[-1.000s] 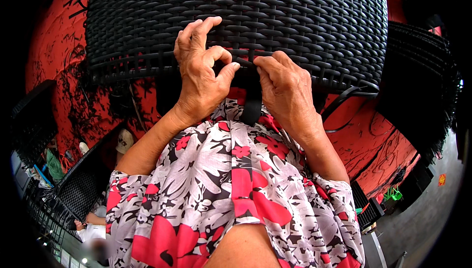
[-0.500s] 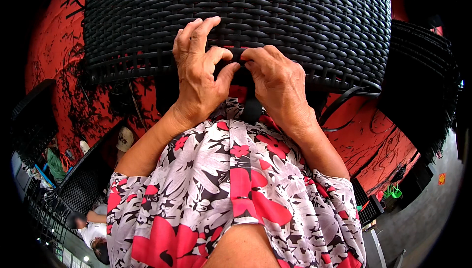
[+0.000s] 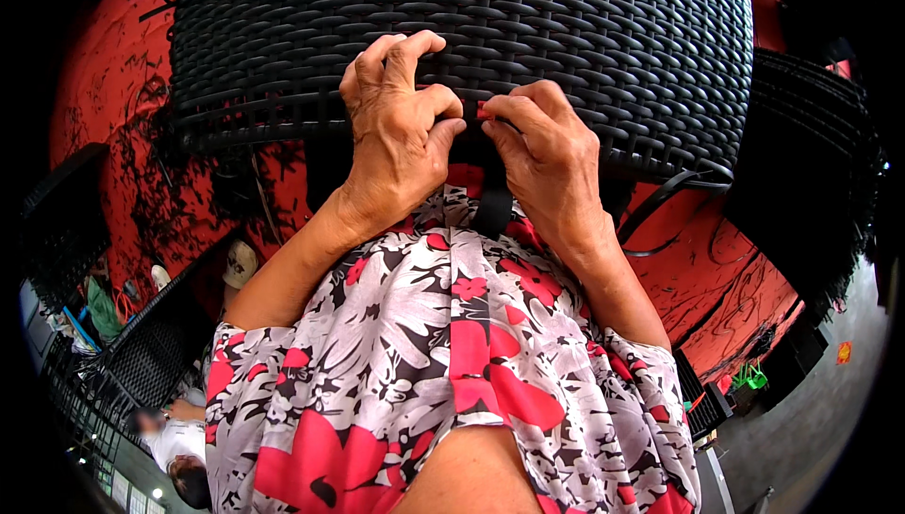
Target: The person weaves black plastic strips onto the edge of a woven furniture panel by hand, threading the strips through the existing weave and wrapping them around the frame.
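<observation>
A black woven wicker panel (image 3: 452,5) of glossy flat strips fills the top of the head view. My left hand (image 3: 396,132) is at its near edge, thumb and index finger pinched together, the other fingers raised and bent over the weave. Just to its right, my right hand (image 3: 551,156) pinches at the same edge with thumb and forefinger. Whatever lies in either pinch is too dark and small to make out. A narrow gap separates the two sets of fingertips, and a bit of red shows beside the right ones.
Loose black strip (image 3: 650,236) curls from the panel's right near corner. Dark strip scraps litter the red floor covering (image 3: 123,194). A large bundle of black strips (image 3: 801,156) stands at right. At lower left a person in white (image 3: 184,443) is near another dark woven piece (image 3: 151,358).
Both hands have shifted slightly right, and the right fingertips are now a little lower. The left thumb and index finger have drawn closer together. The panel appears slightly further right.
</observation>
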`<state>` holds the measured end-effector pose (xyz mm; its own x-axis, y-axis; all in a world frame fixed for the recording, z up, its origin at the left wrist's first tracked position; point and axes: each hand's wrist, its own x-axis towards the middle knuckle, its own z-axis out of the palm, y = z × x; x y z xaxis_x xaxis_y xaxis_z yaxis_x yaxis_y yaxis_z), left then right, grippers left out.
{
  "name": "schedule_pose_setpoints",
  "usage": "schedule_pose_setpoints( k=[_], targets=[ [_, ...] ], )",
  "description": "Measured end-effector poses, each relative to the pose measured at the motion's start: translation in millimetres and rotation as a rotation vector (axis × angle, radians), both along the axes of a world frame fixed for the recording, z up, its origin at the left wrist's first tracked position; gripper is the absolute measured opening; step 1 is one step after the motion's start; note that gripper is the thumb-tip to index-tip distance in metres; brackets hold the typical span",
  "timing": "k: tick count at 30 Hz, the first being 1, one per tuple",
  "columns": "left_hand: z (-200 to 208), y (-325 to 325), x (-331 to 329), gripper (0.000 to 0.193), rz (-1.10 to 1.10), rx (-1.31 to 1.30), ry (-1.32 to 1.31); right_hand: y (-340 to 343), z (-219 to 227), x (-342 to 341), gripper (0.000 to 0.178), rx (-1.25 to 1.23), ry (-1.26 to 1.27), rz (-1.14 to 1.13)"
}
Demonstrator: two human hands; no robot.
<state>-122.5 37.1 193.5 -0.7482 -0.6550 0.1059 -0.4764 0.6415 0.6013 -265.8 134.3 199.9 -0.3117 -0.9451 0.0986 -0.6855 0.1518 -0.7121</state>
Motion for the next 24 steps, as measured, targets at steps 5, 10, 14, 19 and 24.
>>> schedule_pose_setpoints(
  k=[5, 10, 14, 19, 24],
  targets=[
    [-5, -2, 0, 0.011, 0.048, 0.083, 0.081, -5, -1, 1, 0.019, -0.111, -0.029, 0.016],
    [-1, -9, -8, 0.008, 0.142, 0.122, 0.06, -5, -1, 0, 0.019, -0.075, -0.109, 0.023],
    [16, -26, -6, 0.003, 0.11, 0.366, 0.198, -9, -1, 2, 0.021, -0.094, -0.142, -0.005],
    [57, -22, 26, 0.008, 0.065, 0.275, 0.364, -22, 4, 2, 0.019, -0.132, -0.473, 0.213],
    [25, -20, 39, 0.01, 0.123, -0.099, 0.262, -22, 26, 2, 0.017, 0.103, -0.385, -0.005]
  ],
)
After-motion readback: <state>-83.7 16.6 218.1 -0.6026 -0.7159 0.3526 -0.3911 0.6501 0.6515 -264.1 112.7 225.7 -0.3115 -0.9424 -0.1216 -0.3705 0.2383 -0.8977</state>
